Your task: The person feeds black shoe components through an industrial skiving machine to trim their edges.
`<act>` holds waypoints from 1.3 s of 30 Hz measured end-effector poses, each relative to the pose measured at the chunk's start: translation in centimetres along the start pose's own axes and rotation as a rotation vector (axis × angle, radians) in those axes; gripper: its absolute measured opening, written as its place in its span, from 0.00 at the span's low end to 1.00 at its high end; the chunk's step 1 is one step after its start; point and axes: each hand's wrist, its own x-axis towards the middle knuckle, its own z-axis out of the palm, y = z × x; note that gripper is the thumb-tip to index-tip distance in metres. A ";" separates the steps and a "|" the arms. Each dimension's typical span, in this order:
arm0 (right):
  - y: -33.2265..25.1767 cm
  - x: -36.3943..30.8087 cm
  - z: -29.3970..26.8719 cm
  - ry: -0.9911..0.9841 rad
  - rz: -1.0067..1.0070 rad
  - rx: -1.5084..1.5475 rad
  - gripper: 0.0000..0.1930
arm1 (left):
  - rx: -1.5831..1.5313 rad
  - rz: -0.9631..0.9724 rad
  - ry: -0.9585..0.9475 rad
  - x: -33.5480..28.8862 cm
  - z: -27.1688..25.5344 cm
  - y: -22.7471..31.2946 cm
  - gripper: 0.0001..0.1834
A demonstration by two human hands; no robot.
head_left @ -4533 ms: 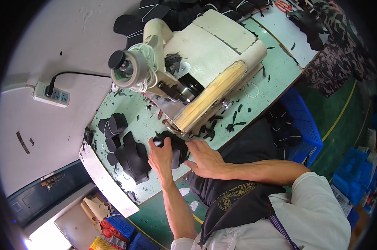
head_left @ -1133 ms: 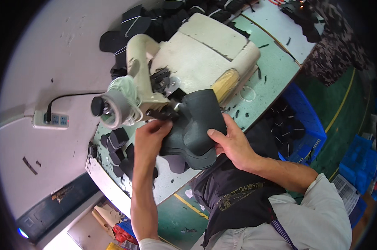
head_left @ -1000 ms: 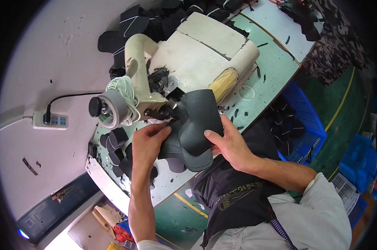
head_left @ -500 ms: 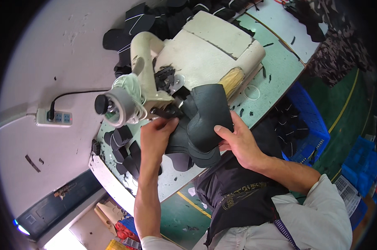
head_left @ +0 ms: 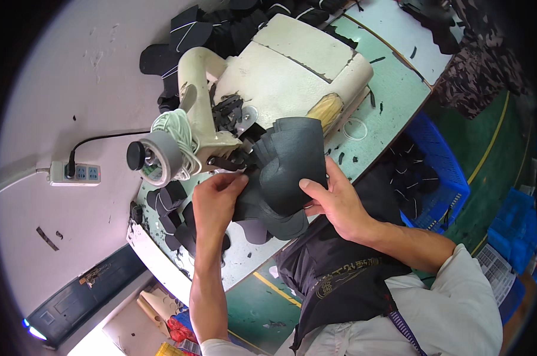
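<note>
A fanned stack of curved black leather-like pieces (head_left: 295, 157) lies in front of the head of a cream bench machine (head_left: 280, 77), which looks like a leather skiving machine. My right hand (head_left: 342, 204) grips the stack's right edge, thumb on top and fingers underneath. With thumb and forefinger together, my left hand (head_left: 214, 199) pinches the left edge of a black piece close to the machine's dark metal foot (head_left: 224, 162). The exact edge between those fingertips is partly hidden. Dark scraps (head_left: 228, 113) are heaped by a small metal disc (head_left: 246, 118) on the machine.
Tied bundles of black pieces (head_left: 191, 32) crowd behind the machine; more (head_left: 170, 202) lie left on the pale green table (head_left: 393, 89). White cord (head_left: 182, 139) hangs beside a round lamp-like head (head_left: 156, 163). A blue crate (head_left: 443, 160) stands right; a power strip (head_left: 75, 172) is on the wall.
The view has shifted slightly. The stack's upper edges are fanned wider, with more layers showing. My left hand has drawn a little down from the machine's foot; both hands keep hold.
</note>
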 end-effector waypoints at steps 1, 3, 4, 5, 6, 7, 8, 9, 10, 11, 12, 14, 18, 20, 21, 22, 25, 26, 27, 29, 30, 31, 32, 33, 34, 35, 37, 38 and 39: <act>-0.1 0.0 0.0 -0.010 -0.004 0.035 0.21 | 0.234 -0.003 0.055 0.3 0.1 0.5 0.15; -0.2 0.0 -0.1 -0.017 -0.009 0.070 0.21 | 0.248 0.054 0.084 0.8 0.4 -0.3 0.14; -0.2 0.0 -0.2 -0.008 -0.008 0.068 0.23 | 0.146 0.030 0.055 0.8 0.2 -0.6 0.14; -0.3 0.0 -0.3 0.000 -0.006 0.066 0.24 | 0.044 0.006 0.025 0.6 0.0 -0.8 0.14; -0.2 -0.1 -0.5 0.010 -0.008 0.067 0.24 | -0.200 -0.025 -0.072 -0.4 -0.3 -0.2 0.15; -0.1 -0.2 -0.6 0.015 -0.016 0.059 0.24 | -0.200 -0.024 -0.082 -0.6 -0.3 -0.6 0.15; 0.0 -0.3 -0.7 0.019 -0.023 0.051 0.25 | -0.182 -0.022 -0.094 -0.6 -0.3 -1.0 0.15; 0.0 -0.3 -0.7 0.012 -0.029 0.042 0.25 | -0.164 -0.021 -0.094 -0.6 -0.3 -1.4 0.16; 0.0 -0.3 -0.5 0.009 -0.029 0.041 0.25 | -0.107 0.004 -0.060 -0.3 -0.2 -1.5 0.15; 0.0 -0.4 -0.3 0.017 -0.024 0.034 0.24 | -0.107 0.005 -0.057 -0.2 -0.2 -1.5 0.15; 0.1 -0.4 -0.2 0.026 -0.017 0.025 0.24 | -0.071 -0.031 -0.031 -0.2 -0.2 -1.4 0.14; -0.1 -0.5 0.0 0.018 -0.025 0.053 0.24 | -0.036 -0.069 -0.002 0.1 0.2 -0.6 0.14; -0.2 -0.5 -0.4 0.019 -0.042 0.049 0.23 | -0.025 -0.025 0.015 0.2 0.5 -0.3 0.13; -0.2 -0.5 -0.3 0.037 -0.037 0.046 0.24 | -0.116 0.003 -0.019 -0.5 0.0 -1.1 0.14; -0.2 -0.6 -0.2 0.039 -0.023 0.043 0.24 | -0.117 0.001 -0.016 -0.6 0.0 -1.0 0.14; -0.1 -0.6 -0.2 0.036 -0.021 0.041 0.24 | -0.155 -0.004 -0.036 -0.6 0.2 -0.8 0.13; 0.0 -0.5 -0.1 0.036 -0.071 0.044 0.24 | -0.188 0.000 -0.036 -0.1 0.7 -0.6 0.11; 0.1 -0.4 0.1 0.041 -0.065 0.055 0.24 | -0.200 -0.007 -0.019 0.0 0.7 -0.6 0.11; 0.1 -0.4 0.2 0.045 -0.058 0.066 0.24 | -0.210 -0.016 0.000 0.0 0.8 -0.6 0.10; 0.4 -0.3 0.2 0.041 -0.056 0.074 0.24 | -0.204 0.003 0.011 0.3 0.9 -0.8 0.09; 0.5 -0.4 0.4 0.035 -0.049 0.082 0.23 | -0.197 0.018 0.025 0.2 0.8 -0.9 0.08; 0.4 -0.5 0.2 0.027 -0.041 0.080 0.23 | -0.199 0.012 0.034 0.3 1.2 -0.8 0.08; 0.1 -0.6 -0.3 0.025 -0.039 0.055 0.24 | -0.223 0.015 0.041 0.4 2.0 -0.4 0.08; -0.3 -0.4 -0.8 0.034 -0.049 0.029 0.24 | -0.251 0.029 0.036 0.8 2.7 0.0 0.08; 0.1 -0.5 -0.6 0.058 -0.078 0.037 0.24 | -0.271 0.061 0.065 0.5 2.8 -0.8 0.09; 0.3 -0.4 -0.5 0.064 -0.083 0.031 0.24 | -0.350 0.031 0.064 -0.2 2.4 -1.9 0.11; 0.4 -0.5 -0.9 0.024 -0.102 -0.005 0.26 | -0.507 -0.053 0.010 -2.8 2.2 -2.7 0.17; -0.2 -0.8 -1.2 -0.031 -0.079 0.028 0.27 | -0.520 -0.025 -0.040 -4.2 2.2 -2.5 0.21; 0.2 -1.0 -1.4 -0.028 -0.075 0.017 0.27 | -0.537 0.002 -0.086 -6.0 2.7 -1.8 0.25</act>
